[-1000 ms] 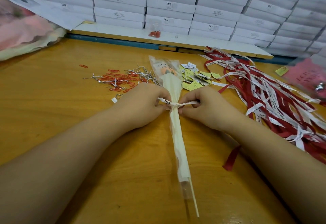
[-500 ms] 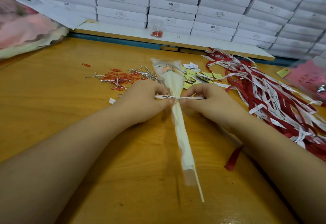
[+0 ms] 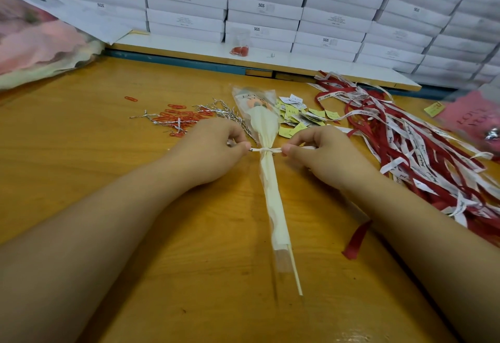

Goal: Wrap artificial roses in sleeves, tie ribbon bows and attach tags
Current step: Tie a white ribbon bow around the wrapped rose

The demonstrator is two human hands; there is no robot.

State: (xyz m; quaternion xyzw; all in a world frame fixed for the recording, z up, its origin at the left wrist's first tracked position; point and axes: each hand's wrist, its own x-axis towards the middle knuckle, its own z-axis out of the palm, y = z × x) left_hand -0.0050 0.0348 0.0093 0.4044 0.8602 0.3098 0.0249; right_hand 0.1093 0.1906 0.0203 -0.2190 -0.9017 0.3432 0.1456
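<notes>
- Centrally, a narrow white printed ribbon (image 3: 266,150) is pinched at both ends: one end by the curled thumb and forefinger of the left hand (image 3: 213,150), the other by those of the right hand (image 3: 319,153), and it is drawn taut between them.
- A knot is formed where the ribbon crosses the clear plastic sleeve with cream paper lining (image 3: 272,188), which is cinched narrow at that spot.
- The sleeved artificial rose is laid flat on the orange-brown wooden table (image 3: 108,153) in the middle of the frame, its peach flower head (image 3: 255,103) toward the top and its thin pale stem (image 3: 296,275) poking out of the sleeve toward the bottom.
- The bundle is judged light and soft, its film slippery and easily creased; hold is best taken at the cinched neck, never on the bloom.
- The ribbon is judged limp and slick, so short pinches close to the knot are called for.
- Small yellow and white paper tags (image 3: 300,115) are scattered just right of the flower head, with a heap of red and white ribbons (image 3: 419,148) further right.
- Red paper clips (image 3: 178,118) and silver twist ties (image 3: 224,111) are strewn left of the sleeve.
- Flat white cardboard boxes (image 3: 265,7) are stacked across the top.
</notes>
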